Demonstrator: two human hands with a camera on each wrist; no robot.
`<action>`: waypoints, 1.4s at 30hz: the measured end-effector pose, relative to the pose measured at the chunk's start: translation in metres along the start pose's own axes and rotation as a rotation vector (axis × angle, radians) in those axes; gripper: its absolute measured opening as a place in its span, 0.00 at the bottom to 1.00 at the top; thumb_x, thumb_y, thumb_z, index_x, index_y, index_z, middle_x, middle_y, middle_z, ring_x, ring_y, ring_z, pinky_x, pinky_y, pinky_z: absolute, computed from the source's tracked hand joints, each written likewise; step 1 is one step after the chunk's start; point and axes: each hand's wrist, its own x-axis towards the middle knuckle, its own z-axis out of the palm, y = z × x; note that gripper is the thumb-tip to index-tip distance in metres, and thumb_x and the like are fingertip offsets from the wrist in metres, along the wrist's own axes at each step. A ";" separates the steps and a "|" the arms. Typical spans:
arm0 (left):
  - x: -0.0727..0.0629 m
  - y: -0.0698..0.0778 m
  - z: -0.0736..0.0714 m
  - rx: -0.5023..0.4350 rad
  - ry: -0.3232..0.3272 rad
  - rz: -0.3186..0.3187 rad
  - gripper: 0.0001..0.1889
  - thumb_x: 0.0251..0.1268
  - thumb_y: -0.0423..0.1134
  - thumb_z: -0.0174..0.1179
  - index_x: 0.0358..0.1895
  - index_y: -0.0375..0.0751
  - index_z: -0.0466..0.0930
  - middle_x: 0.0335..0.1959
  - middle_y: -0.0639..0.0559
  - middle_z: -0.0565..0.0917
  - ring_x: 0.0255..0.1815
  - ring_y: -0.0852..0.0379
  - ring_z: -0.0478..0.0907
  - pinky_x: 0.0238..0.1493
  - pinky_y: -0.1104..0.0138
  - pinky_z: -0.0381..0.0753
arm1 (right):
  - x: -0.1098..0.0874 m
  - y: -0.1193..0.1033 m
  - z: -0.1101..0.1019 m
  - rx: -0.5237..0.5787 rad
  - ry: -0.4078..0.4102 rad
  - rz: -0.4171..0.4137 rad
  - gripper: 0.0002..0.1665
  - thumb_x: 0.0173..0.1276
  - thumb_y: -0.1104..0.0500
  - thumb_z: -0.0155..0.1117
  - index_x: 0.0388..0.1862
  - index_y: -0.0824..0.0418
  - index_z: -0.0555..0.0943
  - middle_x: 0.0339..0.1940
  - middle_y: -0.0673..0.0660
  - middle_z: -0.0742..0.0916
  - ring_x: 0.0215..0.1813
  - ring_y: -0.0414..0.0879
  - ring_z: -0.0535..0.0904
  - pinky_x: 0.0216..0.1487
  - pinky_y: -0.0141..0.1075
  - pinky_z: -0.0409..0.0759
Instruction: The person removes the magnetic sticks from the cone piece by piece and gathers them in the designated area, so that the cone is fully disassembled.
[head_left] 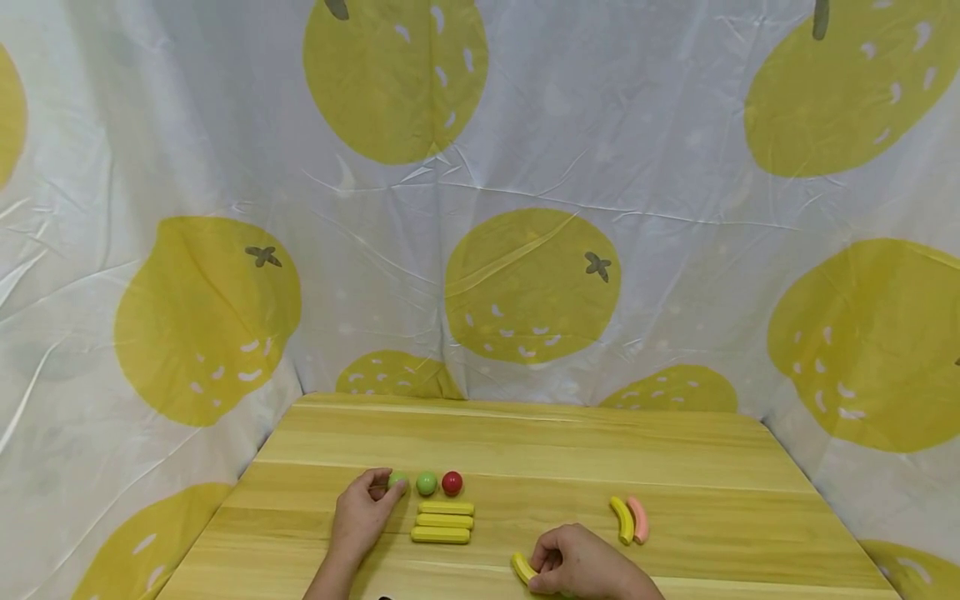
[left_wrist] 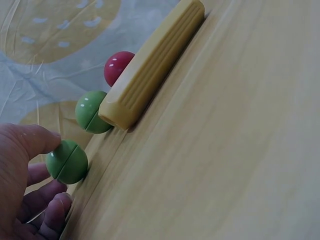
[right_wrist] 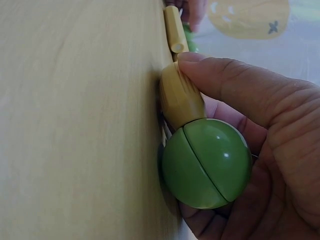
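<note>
My left hand (head_left: 358, 518) pinches a small glossy green ball (left_wrist: 67, 162) between thumb and fingers at the table's left. Beside it, a second green ball (head_left: 427, 482) and a red ball (head_left: 452, 482) continue the row. Three straight yellow ridged sticks (head_left: 442, 521) lie stacked side by side in front of the balls. At the near side, my right hand (head_left: 581, 562) holds a curved yellow banana-like piece (head_left: 522, 568), its thumb on the piece's ridged side. Another green ball (right_wrist: 207, 163), with a seam line, sits against that piece near the right palm; the head view mostly hides it.
On the right of the wooden table (head_left: 712, 467) lie a curved yellow piece (head_left: 622, 520) and a curved pink piece (head_left: 638, 520), side by side. A fruit-printed curtain (head_left: 675, 250) encloses the table's back and sides. A dark object (head_left: 385, 597) barely shows at the bottom edge.
</note>
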 end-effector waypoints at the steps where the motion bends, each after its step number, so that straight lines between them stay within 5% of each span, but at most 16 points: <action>1: 0.000 0.000 0.000 0.001 0.001 -0.001 0.20 0.67 0.46 0.69 0.56 0.37 0.83 0.49 0.43 0.88 0.43 0.55 0.83 0.40 0.67 0.82 | 0.000 0.000 0.000 -0.002 0.000 0.002 0.06 0.64 0.56 0.76 0.36 0.55 0.87 0.31 0.46 0.87 0.32 0.38 0.81 0.35 0.29 0.78; 8: 0.000 0.000 -0.001 -0.013 0.000 -0.002 0.23 0.70 0.46 0.66 0.61 0.36 0.80 0.58 0.38 0.84 0.49 0.47 0.84 0.44 0.60 0.86 | 0.000 -0.001 0.002 -0.039 0.023 0.003 0.05 0.64 0.55 0.75 0.34 0.53 0.86 0.29 0.45 0.86 0.31 0.37 0.79 0.34 0.30 0.77; 13: 0.000 0.002 -0.003 -0.026 0.021 0.006 0.22 0.71 0.45 0.66 0.61 0.36 0.80 0.58 0.36 0.83 0.46 0.50 0.84 0.40 0.65 0.84 | 0.002 -0.003 0.004 -0.075 0.045 -0.019 0.06 0.68 0.52 0.72 0.34 0.51 0.86 0.27 0.43 0.85 0.29 0.34 0.77 0.32 0.29 0.75; 18: 0.002 0.007 -0.006 -0.043 0.070 0.041 0.22 0.72 0.47 0.65 0.61 0.37 0.81 0.59 0.38 0.82 0.43 0.52 0.81 0.36 0.69 0.78 | 0.003 -0.003 0.002 -0.131 0.061 -0.014 0.10 0.70 0.50 0.70 0.45 0.53 0.86 0.30 0.42 0.85 0.31 0.33 0.78 0.33 0.30 0.76; 23: 0.000 0.020 -0.010 -0.057 0.130 0.118 0.20 0.73 0.48 0.64 0.59 0.40 0.82 0.56 0.43 0.81 0.48 0.48 0.78 0.39 0.69 0.78 | 0.003 -0.002 0.000 -0.141 0.065 -0.026 0.23 0.70 0.51 0.70 0.60 0.58 0.81 0.29 0.44 0.83 0.28 0.34 0.75 0.31 0.30 0.74; 29: -0.009 0.047 -0.007 -0.070 0.186 0.277 0.11 0.68 0.40 0.68 0.51 0.43 0.85 0.42 0.51 0.83 0.40 0.55 0.77 0.40 0.69 0.79 | 0.003 -0.001 0.000 -0.152 0.061 -0.050 0.15 0.71 0.52 0.69 0.52 0.56 0.84 0.28 0.43 0.83 0.28 0.33 0.75 0.31 0.30 0.74; 33: -0.022 0.066 0.003 -0.088 0.101 0.391 0.10 0.66 0.37 0.70 0.48 0.46 0.86 0.35 0.58 0.81 0.35 0.63 0.75 0.35 0.71 0.79 | 0.003 0.000 0.000 -0.160 0.063 -0.043 0.18 0.71 0.52 0.68 0.56 0.57 0.83 0.28 0.43 0.83 0.28 0.33 0.75 0.32 0.29 0.74; 42: -0.052 0.089 0.028 -0.126 -0.278 0.529 0.08 0.71 0.45 0.65 0.47 0.49 0.85 0.31 0.64 0.79 0.29 0.71 0.73 0.31 0.73 0.79 | 0.003 0.000 0.002 -0.187 0.106 -0.057 0.13 0.70 0.51 0.68 0.49 0.55 0.82 0.24 0.42 0.81 0.23 0.32 0.72 0.27 0.28 0.71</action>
